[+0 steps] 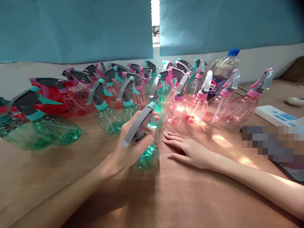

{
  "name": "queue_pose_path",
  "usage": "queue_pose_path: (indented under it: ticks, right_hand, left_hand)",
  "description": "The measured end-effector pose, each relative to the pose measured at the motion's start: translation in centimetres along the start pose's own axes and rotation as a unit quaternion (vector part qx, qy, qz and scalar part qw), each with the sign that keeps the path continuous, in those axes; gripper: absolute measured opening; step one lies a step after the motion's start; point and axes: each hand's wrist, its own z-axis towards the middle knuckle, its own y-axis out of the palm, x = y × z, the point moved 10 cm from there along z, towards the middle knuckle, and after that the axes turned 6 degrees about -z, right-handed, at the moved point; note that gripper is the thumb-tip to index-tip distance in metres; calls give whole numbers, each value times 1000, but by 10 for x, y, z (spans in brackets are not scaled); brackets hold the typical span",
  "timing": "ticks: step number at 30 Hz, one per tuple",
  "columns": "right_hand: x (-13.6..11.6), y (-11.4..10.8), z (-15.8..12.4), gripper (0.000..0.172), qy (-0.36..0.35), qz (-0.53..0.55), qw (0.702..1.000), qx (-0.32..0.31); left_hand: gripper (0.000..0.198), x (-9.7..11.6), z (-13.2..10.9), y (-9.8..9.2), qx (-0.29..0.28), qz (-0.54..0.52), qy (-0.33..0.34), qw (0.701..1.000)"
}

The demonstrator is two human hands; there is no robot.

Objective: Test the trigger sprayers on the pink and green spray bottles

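Observation:
A green spray bottle (148,158) with a grey and teal trigger head stands upright at the middle of the table. My left hand (129,144) is wrapped round its neck and trigger, and the fingers partly hide the trigger. Just right of that bottle, my right hand (186,147) lies flat on the wooden table (190,196), palm down, fingers stretched out and holding nothing. Beyond my hands stand a green spray bottle (110,118) at the left and a pink spray bottle (175,112) at the right.
Many more green and pink spray bottles crowd the back. Two green bottles (59,129) are at the left. A cola bottle (219,74) with a blue cap stands behind the pink ones. At right lie a white box (275,115) and a blurred-out patch. Blue curtains (78,31) hang behind.

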Motion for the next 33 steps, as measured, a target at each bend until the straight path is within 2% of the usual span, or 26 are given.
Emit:
queue_pose_path:
  ticks: [6, 16, 24, 28, 33]
  right_hand:
    - [0, 1, 0, 56, -3, -7, 1000, -2]
    - [0, 1, -1, 55, -5, 2, 1000, 6]
    - [0, 0, -1, 54, -5, 4, 1000, 9]
    - [1, 1, -1, 56, -3, -3, 1000, 3]
    - [0, -1, -1, 55, -4, 3, 1000, 11]
  left_hand:
    - [33, -4, 1, 3, -17, -24, -17, 999]
    - [21, -1, 1, -2, 3, 8, 7, 1000]
    - [15, 0, 0, -3, -4, -15, 24, 1000]
    - [10, -2, -1, -1, -14, -7, 6, 1000]
    - [18, -2, 0, -5, 1, -8, 3, 1000]
